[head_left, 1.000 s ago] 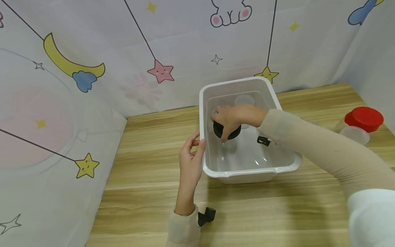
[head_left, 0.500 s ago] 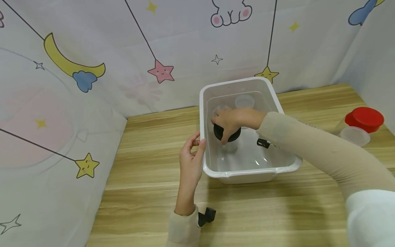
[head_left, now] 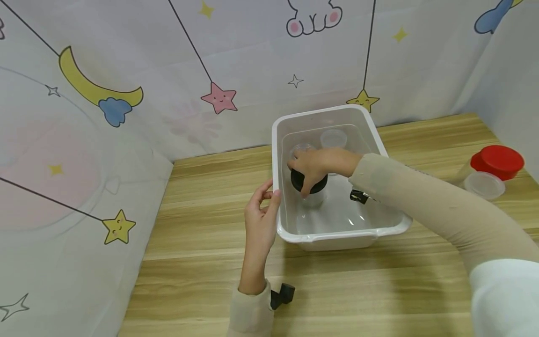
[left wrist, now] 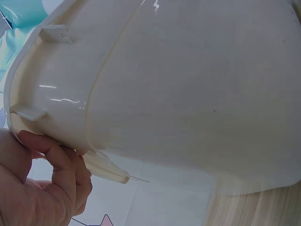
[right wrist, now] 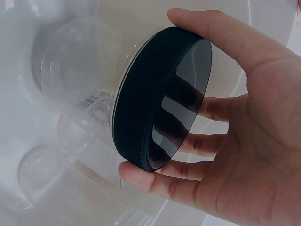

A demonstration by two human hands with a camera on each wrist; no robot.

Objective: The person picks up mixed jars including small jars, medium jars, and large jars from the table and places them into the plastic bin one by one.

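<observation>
A clear jar with a black ribbed lid stands inside a white plastic basin. My right hand reaches down from the right and grips that lid, fingers and thumb spread round its edge; the right wrist view shows the palm above the lid's top. The jar's clear body shows past the lid. At the basin's left side, my left hand holds the rim, with the thumb at the edge. In the left wrist view, curled fingers lie against the rim's underside.
Inside the basin, clear round containers stand at the back, one of them a tub. On the wooden table at the right are a red-lidded container and a clear round lid or tub. A patterned curtain hangs behind.
My right hand and the jar's black lid have shifted slightly, and more of the jar's clear body now shows below the lid. The left hand has stayed at the rim.
</observation>
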